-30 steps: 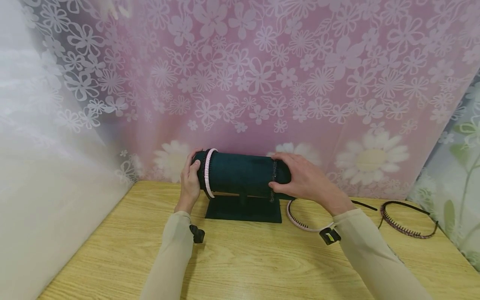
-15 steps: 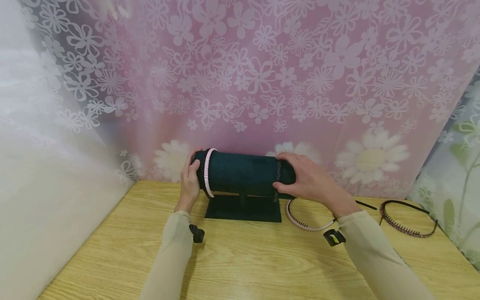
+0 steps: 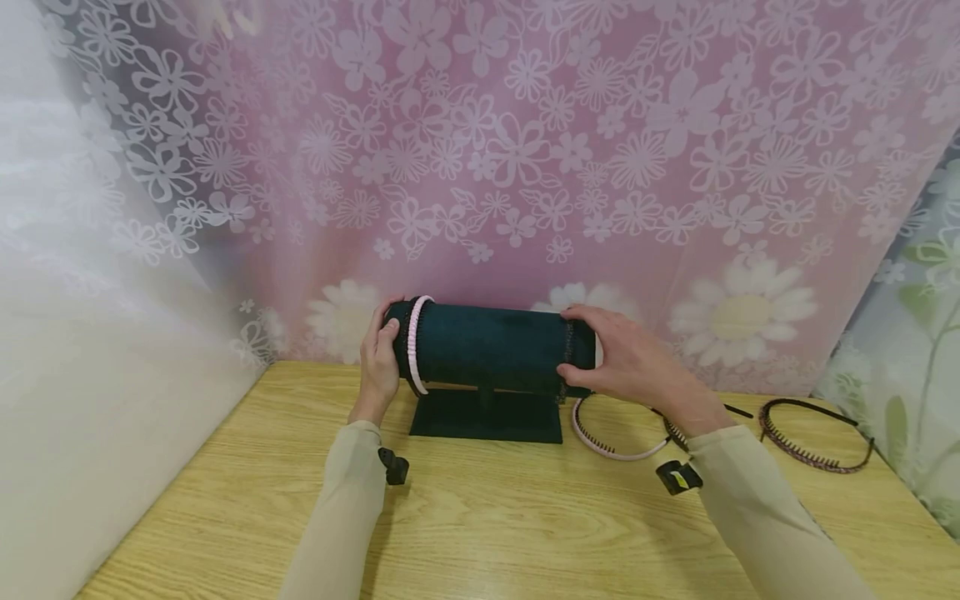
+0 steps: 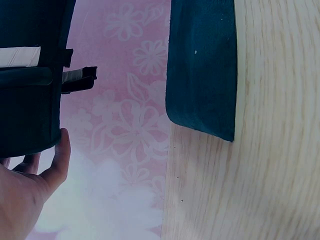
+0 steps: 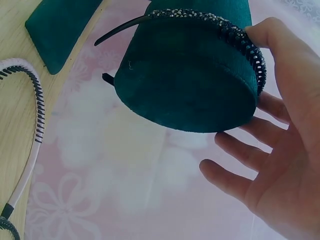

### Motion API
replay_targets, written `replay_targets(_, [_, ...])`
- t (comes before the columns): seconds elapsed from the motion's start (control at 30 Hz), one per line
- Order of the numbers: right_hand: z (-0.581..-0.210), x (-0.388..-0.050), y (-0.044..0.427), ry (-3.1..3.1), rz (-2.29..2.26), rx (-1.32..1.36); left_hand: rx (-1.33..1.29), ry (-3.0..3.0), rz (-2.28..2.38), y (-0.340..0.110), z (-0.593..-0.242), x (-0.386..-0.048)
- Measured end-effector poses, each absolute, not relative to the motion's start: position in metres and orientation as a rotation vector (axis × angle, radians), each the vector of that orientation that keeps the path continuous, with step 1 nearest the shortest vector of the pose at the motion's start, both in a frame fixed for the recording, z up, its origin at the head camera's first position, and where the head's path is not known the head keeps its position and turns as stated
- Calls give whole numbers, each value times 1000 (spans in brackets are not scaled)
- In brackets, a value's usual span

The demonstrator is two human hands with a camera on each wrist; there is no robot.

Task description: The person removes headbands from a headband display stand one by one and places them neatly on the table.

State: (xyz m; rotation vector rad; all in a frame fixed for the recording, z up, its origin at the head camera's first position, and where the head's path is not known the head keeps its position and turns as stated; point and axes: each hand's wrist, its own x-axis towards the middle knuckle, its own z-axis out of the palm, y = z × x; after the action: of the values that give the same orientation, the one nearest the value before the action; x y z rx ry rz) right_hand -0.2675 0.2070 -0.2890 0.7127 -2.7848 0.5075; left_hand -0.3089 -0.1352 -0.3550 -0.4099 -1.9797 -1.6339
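Observation:
A dark green velvet display roll [image 3: 491, 346] lies horizontally on a post above its flat base [image 3: 486, 418]. My left hand [image 3: 380, 358] grips the roll's left end, thumb in front and fingers behind. Beside that hand, a pink headband [image 3: 414, 350] and a dark one sit around the roll. Near the roll's right end, my right hand [image 3: 630, 354] pinches a black glittery toothed headband [image 5: 187, 14] between thumb and fingers. In the right wrist view its thumb touches the glittery band while the other fingers spread past the roll's end.
Right of the base, a pink headband [image 3: 618, 454] lies on the wooden table [image 3: 480, 517]. A dark headband [image 3: 678, 435] is partly hidden by my right wrist. Farther right lies a brownish toothed headband [image 3: 813, 461]. A pink flowered curtain [image 3: 480, 208] hangs close behind the roll.
My right hand has slid the black glittery headband rightward along the roll, closer to its right end. The left hand and the roll stay in place.

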Motion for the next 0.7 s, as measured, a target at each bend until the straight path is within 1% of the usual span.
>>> replay_targets(0.7, [-293, -264, 215, -2758, 563, 727, -415, -1962, -1637, -135, -357, -311])
